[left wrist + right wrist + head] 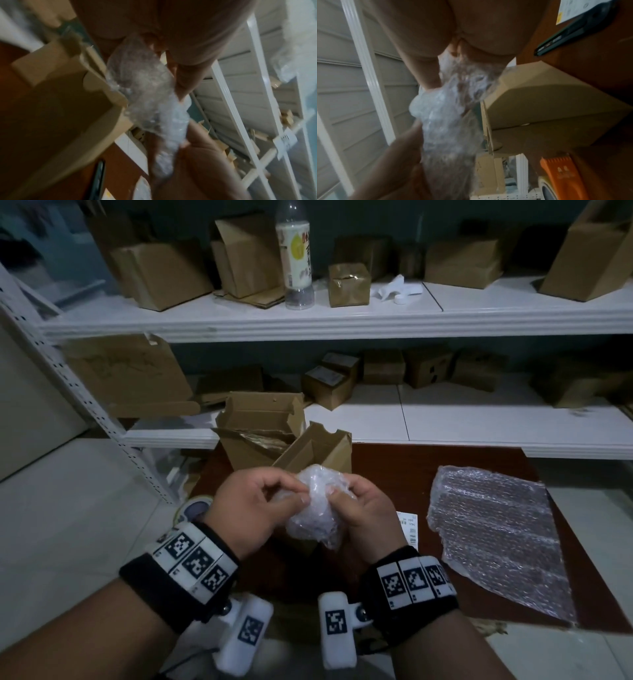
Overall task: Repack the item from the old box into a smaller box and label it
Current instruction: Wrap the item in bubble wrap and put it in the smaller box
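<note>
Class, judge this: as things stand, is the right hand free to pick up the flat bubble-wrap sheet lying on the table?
Probably not yet. The right hand and left hand both grip the wrapped bundle. The sheet lies uncovered just to its right, so letting go would clear the way.

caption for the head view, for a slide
Both hands grip a bubble-wrapped bundle above an open box.

Two white shelves run across the back, one above the other. The upper one carries several closed brown cardboard boxes, a tall clear plastic bottle with a white and yellow label standing upright, a crumpled white paper and a small white cap. The lower shelf holds more small cardboard boxes. A white perforated upright stands at the left. On the reddish-brown tabletop, a roll of tape lies at the left edge.
</note>
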The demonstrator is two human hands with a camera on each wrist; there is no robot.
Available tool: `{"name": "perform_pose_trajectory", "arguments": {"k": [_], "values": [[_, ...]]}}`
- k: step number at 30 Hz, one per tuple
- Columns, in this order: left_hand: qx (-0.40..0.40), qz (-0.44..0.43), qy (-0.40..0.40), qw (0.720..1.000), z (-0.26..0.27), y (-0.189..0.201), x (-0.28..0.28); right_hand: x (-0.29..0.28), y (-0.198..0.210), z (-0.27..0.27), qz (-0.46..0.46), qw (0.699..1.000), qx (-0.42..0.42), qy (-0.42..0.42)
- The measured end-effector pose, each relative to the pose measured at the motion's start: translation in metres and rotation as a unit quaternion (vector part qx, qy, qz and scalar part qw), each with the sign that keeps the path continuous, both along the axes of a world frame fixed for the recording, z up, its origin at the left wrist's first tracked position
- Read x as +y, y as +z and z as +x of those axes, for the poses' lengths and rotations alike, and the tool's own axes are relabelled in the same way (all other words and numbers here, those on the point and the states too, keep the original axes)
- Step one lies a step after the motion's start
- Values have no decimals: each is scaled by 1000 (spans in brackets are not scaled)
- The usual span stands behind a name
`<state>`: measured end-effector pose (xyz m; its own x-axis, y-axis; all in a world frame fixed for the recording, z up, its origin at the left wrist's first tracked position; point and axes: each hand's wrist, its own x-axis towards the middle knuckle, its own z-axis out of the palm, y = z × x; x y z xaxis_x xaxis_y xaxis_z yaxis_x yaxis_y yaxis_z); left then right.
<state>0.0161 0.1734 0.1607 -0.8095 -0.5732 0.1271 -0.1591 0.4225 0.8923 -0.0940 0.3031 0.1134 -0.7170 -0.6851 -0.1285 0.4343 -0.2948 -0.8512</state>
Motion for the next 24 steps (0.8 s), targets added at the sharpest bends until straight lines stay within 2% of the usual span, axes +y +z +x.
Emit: {"name": "perform_pose_trajectory", "arguments": {"k": [2,3,5,6,9,12,14,16,21,23,24], "values": [[-18,-47,61,997,-2,10,-13,-2,4,-1,-21,999,-24,17],[-14,-51,91,994,-4,14,-23,-5,3,-3,-1,1000,-2,8],[-10,-48,129,990,-11,22,-43,-9,-4,-7,92,989,115,-19],[-29,-78,132,988,-16,25,-50,-10,-9,-7,136,976,173,-13],[-129,-227,75,963,-34,23,-63,-15,-22,0,224,929,283,77],[-221,-298,-33,928,-52,13,-65,-19,-30,0,281,884,362,99],[-281,-339,-112,891,-63,5,-66,-19,-32,-5,295,875,378,75],[-321,-380,-184,848,-76,3,-67,-18,-32,-10,297,881,365,56],[-436,-506,-319,673,-108,4,-57,-18,-34,-14,302,881,359,61],[-465,-519,-352,625,-113,-1,-52,-17,-34,-16,308,875,367,68],[-457,-531,-367,612,-115,-4,-51,-17,-35,-17,308,876,364,68]]}}
